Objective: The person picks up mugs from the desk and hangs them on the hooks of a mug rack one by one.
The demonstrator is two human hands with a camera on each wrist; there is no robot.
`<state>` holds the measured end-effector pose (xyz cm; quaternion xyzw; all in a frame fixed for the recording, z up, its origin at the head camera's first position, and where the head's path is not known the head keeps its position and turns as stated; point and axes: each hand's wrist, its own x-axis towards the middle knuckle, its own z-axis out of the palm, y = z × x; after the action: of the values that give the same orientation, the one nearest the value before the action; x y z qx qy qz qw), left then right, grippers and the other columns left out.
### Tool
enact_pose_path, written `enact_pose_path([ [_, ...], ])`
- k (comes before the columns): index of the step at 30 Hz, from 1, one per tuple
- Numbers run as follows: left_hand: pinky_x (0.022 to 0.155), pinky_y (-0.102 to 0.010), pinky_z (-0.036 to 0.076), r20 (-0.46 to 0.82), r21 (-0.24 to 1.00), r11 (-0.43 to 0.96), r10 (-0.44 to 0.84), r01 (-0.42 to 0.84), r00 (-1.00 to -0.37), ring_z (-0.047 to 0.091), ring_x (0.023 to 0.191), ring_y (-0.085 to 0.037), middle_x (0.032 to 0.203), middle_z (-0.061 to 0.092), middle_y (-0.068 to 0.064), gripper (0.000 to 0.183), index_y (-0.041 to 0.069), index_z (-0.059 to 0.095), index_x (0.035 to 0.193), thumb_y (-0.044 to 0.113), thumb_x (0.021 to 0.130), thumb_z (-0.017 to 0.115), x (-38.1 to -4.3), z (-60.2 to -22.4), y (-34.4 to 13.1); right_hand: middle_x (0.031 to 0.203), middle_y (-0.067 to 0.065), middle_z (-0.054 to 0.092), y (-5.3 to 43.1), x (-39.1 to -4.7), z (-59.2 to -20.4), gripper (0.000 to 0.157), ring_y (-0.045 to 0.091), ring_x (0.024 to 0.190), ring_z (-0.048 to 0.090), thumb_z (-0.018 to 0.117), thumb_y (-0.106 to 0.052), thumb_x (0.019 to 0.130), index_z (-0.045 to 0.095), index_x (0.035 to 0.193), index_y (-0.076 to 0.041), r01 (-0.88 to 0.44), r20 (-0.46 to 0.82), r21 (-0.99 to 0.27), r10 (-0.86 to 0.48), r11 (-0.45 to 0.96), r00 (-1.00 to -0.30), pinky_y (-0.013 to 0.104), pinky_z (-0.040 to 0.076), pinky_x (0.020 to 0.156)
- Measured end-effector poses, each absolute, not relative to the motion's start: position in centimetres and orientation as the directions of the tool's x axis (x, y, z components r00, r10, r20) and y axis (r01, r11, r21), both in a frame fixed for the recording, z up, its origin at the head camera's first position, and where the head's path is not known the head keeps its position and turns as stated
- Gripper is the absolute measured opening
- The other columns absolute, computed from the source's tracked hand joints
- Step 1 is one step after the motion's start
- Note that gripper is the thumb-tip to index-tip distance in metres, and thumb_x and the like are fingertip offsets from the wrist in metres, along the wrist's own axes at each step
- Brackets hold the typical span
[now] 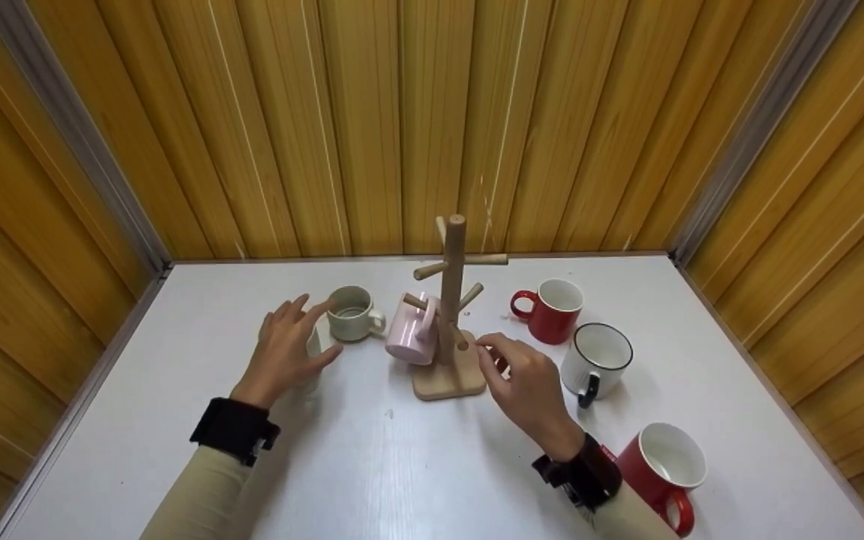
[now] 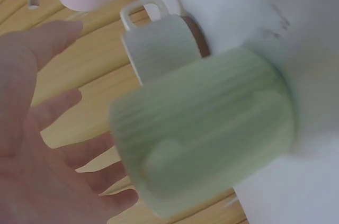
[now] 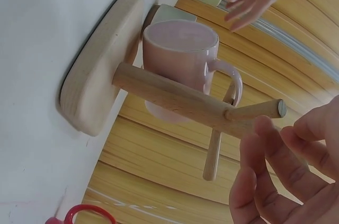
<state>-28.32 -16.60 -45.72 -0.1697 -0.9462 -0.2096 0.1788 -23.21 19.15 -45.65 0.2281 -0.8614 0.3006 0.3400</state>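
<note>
My left hand (image 1: 282, 352) is spread with its fingers apart beside a ribbed pale green mug (image 2: 206, 123), which the hand mostly hides in the head view. In the left wrist view, the fingertips lie close to this mug's rim; whether they touch it I cannot tell. A pink mug (image 1: 407, 339) hangs by its handle, tilted, on a peg of the wooden mug tree (image 1: 452, 285). Near the end of a low front peg (image 1: 460, 339) is my right hand (image 1: 529, 386), its fingers loosely bent and holding nothing. Contact with the peg is unclear.
Behind the left hand stands a grey-green mug (image 1: 353, 319). To the right are a red mug (image 1: 552, 319), a white mug with black rim and handle (image 1: 597, 364), and another red mug (image 1: 646, 469) by the right forearm. Wood-patterned walls (image 1: 357, 127) enclose the white table (image 1: 372, 472).
</note>
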Motion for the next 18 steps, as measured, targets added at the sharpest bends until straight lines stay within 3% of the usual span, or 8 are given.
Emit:
enact_pose_path([
  [14,0.11,-0.082,0.011,0.26,0.371,0.868,0.245,0.33,-0.934,0.017,0.142,-0.067,0.16,0.029,-0.033,0.072,0.023,0.054,0.15,0.037,0.086,0.083,-28.6,-46.4,-19.0,0.07,-0.007,0.065,20.3,-22.6,-46.3,0.01,0.003,0.061,0.056,0.074,-0.006,0.09,0.075,0.096,-0.014,-0.566,0.724,-0.342,-0.174,0.75,-0.668,0.022,0.046,0.052],
  [16,0.11,-0.082,0.012,0.24,0.378,0.868,0.244,0.322,-0.94,0.017,0.142,-0.068,0.159,0.028,-0.034,0.072,0.022,0.053,0.151,0.035,0.086,0.083,-28.6,-46.5,-19.3,0.07,-0.007,0.065,20.4,-22.5,-46.4,0.01,0.003,0.061,0.056,0.074,-0.006,0.09,0.075,0.096,-0.015,-0.564,0.721,-0.335,-0.179,0.755,-0.669,0.022,0.046,0.051],
  [18,0.108,-0.081,0.021,0.228,0.381,0.869,0.243,0.316,-0.943,0.021,0.141,-0.067,0.159,0.028,-0.035,0.072,0.022,0.054,0.15,0.033,0.086,0.083,-28.6,-46.5,-19.4,0.07,-0.008,0.065,20.5,-22.4,-46.4,0.011,0.003,0.062,0.056,0.074,-0.006,0.09,0.074,0.095,-0.015,-0.563,0.72,-0.328,-0.185,0.759,-0.669,0.022,0.045,0.051],
])
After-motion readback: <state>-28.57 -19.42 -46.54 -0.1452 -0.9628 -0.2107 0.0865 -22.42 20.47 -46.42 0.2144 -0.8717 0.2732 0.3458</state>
